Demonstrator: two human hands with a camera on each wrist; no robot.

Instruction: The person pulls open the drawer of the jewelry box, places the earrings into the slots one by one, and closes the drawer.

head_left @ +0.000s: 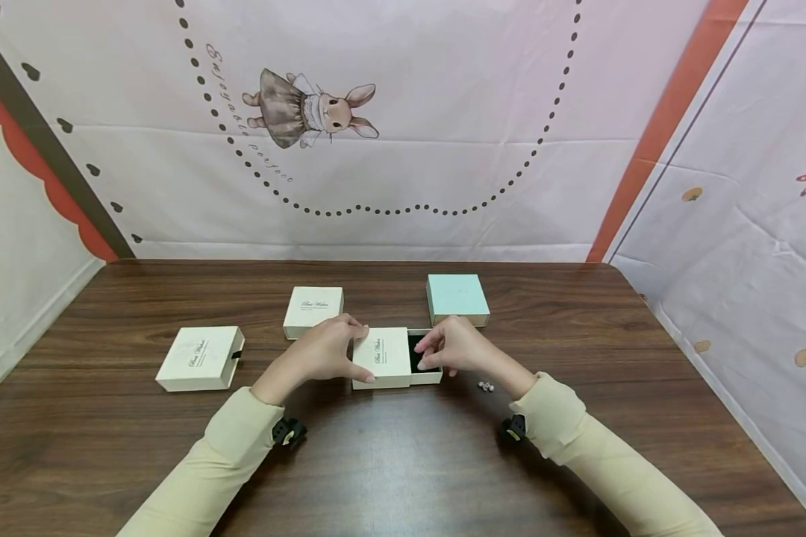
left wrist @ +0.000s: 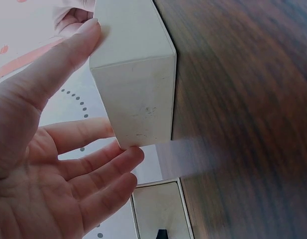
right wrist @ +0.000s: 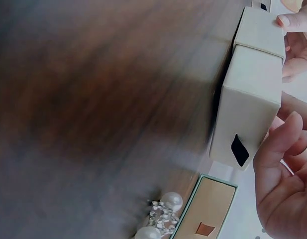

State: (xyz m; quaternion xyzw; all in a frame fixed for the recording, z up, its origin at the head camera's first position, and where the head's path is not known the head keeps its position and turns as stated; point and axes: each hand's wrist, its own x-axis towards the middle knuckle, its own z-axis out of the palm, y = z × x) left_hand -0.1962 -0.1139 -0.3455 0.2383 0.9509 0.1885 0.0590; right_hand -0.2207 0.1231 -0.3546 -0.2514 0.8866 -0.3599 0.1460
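My left hand (head_left: 325,350) grips the sleeve of a cream slide box (head_left: 384,362), lettered "Best Wishes", with the thumb on the near side and fingers at the far side. The drawer (head_left: 426,379) sticks out partway to the right, showing a black lining (head_left: 414,359). A black pull tab (right wrist: 240,150) marks the drawer's end in the right wrist view. Over the drawer is my right hand (head_left: 460,344), its bent thumb and index fingertips apart above the lining, with nothing visible between them. Pearl and rhinestone jewellery (right wrist: 163,219) lies on the table near my right wrist.
Two more cream boxes stand on the brown wooden table (head_left: 403,462): one at the left (head_left: 200,359) with a black tab, another behind my left hand (head_left: 313,311). A light blue box (head_left: 457,298) sits behind my right hand. A printed cloth (head_left: 443,112) hangs behind the table.
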